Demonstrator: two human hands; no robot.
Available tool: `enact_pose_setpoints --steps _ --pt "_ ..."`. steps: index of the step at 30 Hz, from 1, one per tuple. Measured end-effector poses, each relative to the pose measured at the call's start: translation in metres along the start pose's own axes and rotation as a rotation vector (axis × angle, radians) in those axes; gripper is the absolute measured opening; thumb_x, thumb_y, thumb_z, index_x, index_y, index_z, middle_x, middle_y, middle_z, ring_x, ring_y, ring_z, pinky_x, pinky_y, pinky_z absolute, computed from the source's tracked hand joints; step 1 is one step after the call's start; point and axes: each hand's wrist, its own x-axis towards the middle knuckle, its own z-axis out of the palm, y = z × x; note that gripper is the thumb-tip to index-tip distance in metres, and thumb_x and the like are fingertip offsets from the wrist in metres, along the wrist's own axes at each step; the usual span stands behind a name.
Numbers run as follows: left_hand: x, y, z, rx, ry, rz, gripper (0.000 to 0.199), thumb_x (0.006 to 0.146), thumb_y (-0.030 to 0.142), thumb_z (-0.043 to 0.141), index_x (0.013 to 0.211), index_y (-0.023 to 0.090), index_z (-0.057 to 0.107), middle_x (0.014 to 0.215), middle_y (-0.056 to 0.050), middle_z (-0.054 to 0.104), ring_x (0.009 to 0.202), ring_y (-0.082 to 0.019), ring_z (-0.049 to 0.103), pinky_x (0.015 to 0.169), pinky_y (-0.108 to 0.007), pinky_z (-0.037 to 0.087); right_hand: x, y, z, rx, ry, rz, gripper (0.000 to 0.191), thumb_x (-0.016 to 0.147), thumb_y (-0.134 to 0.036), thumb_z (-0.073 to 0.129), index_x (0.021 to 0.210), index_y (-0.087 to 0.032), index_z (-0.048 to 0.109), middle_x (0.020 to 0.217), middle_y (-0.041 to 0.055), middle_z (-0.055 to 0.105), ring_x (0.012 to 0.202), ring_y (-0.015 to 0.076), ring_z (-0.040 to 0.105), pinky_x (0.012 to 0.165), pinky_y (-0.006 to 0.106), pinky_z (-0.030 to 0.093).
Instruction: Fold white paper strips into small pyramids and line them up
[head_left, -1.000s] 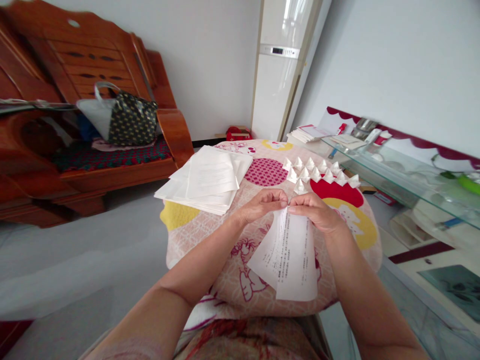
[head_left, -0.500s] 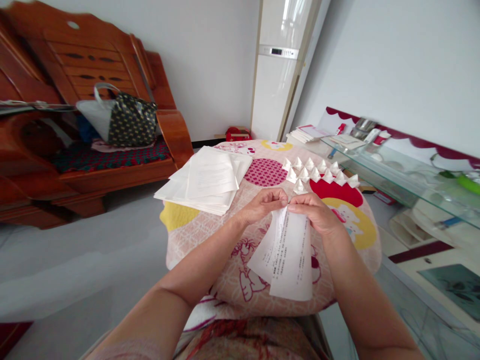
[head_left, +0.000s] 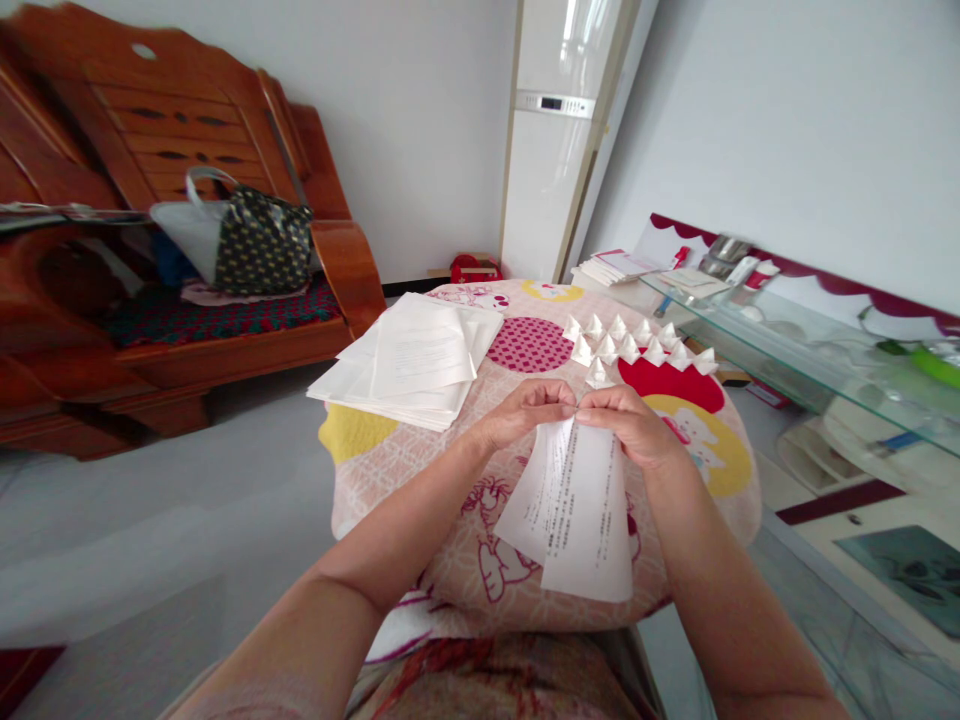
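A printed sheet of paper [head_left: 589, 510] hangs down from my fingertips in two flaps, narrow at the top and wider below. My left hand [head_left: 534, 408] pinches its upper edge, thumb against curled fingers. Right beside it my right hand [head_left: 624, 420] pinches the same edge, and the fingertips of both hands nearly meet. Just beyond them stands a small folded paper piece [head_left: 597, 374] with a pointed top. Several more pointed paper pieces [head_left: 630, 348] stand in rows behind it. To the left lies a stack of white paper [head_left: 420, 350], its top sheet printed.
A patterned cloth [head_left: 457, 470] covers the round table under my hands. At right is a glass shelf [head_left: 795, 345] with papers and cups on it. A wooden bench [head_left: 187, 100] at left carries a dotted bag [head_left: 262, 245]. A tall white air conditioner [head_left: 544, 180] stands behind.
The lower flaps of the held sheet have swung slightly, the front one to the right. Both hands keep almost the same place and pinch.
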Motion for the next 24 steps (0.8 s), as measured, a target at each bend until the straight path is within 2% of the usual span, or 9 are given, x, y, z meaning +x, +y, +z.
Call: enact_pose_setpoints --steps 9,15,18,21,24 --pt "-0.001 -0.002 0.002 -0.001 0.074 0.004 0.032 0.077 0.045 0.079 0.078 0.016 0.065 0.067 0.001 0.057 0.059 -0.01 0.048 0.057 -0.024 0.035 0.002 0.004 0.001 0.007 0.022 0.006 0.027 0.071 -0.04 0.078 0.061 -0.021 0.063 0.051 -0.0047 0.047 0.046 0.0101 0.039 0.045 0.025 0.025" --pt "-0.001 -0.001 0.006 0.019 0.104 0.041 0.03 0.077 0.042 0.079 0.076 0.015 0.064 0.067 0.002 0.057 0.06 -0.009 0.048 0.058 -0.024 0.034 0.002 0.008 0.001 -0.013 0.082 -0.042 0.027 0.072 -0.041 0.08 0.061 -0.023 0.064 0.053 -0.0041 0.05 0.049 0.012 0.044 0.047 0.026 0.03" --pt "-0.001 0.0 0.004 0.033 0.113 0.04 0.033 0.078 0.044 0.079 0.076 0.016 0.064 0.067 0.003 0.056 0.059 -0.009 0.046 0.057 -0.023 0.033 0.002 0.007 0.001 -0.005 0.073 -0.033 0.029 0.073 -0.041 0.079 0.06 -0.022 0.063 0.051 -0.0049 0.047 0.048 0.011 0.041 0.045 0.026 0.028" --pt "-0.001 0.003 -0.003 0.064 0.057 0.005 0.033 0.08 0.046 0.078 0.082 0.015 0.066 0.07 0.002 0.058 0.06 -0.009 0.049 0.057 -0.023 0.035 0.001 0.005 0.0 0.001 0.068 -0.039 0.03 0.073 -0.042 0.079 0.06 -0.02 0.063 0.053 -0.0051 0.048 0.048 0.0094 0.04 0.046 0.024 0.027" --pt "-0.001 0.006 -0.015 0.11 -0.085 -0.046 0.032 0.079 0.043 0.081 0.083 0.014 0.068 0.071 -0.001 0.062 0.062 -0.011 0.054 0.059 -0.024 0.04 -0.003 0.004 -0.007 0.005 0.013 0.014 0.032 0.07 -0.043 0.082 0.062 -0.018 0.065 0.055 -0.0042 0.053 0.049 0.0088 0.043 0.047 0.023 0.029"
